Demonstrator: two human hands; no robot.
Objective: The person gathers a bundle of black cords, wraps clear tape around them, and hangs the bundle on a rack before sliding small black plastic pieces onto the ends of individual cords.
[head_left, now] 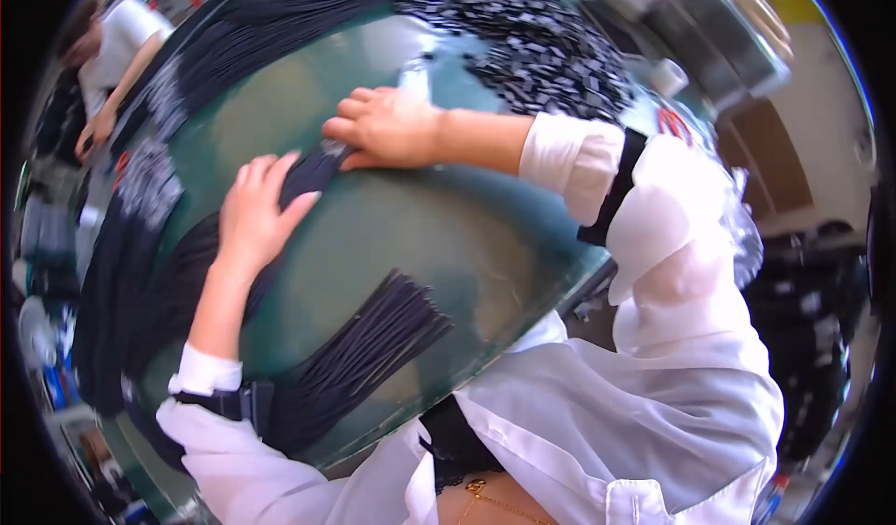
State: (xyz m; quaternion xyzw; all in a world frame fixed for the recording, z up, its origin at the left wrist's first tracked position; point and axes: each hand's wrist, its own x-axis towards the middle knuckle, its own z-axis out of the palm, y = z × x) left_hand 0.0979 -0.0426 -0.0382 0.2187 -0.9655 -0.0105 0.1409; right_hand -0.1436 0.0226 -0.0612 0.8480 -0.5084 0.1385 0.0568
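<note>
Left hand flat, right hand knuckles up, close together.

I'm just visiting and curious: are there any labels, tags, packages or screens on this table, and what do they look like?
Heap of small tags: far side of the green table, past the right hand; little dark rectangles with pale patches.
Pale tags on the black cords: left edge of the table, beyond the left hand; small and grey-white.
No screens or packages can be made out.
</note>
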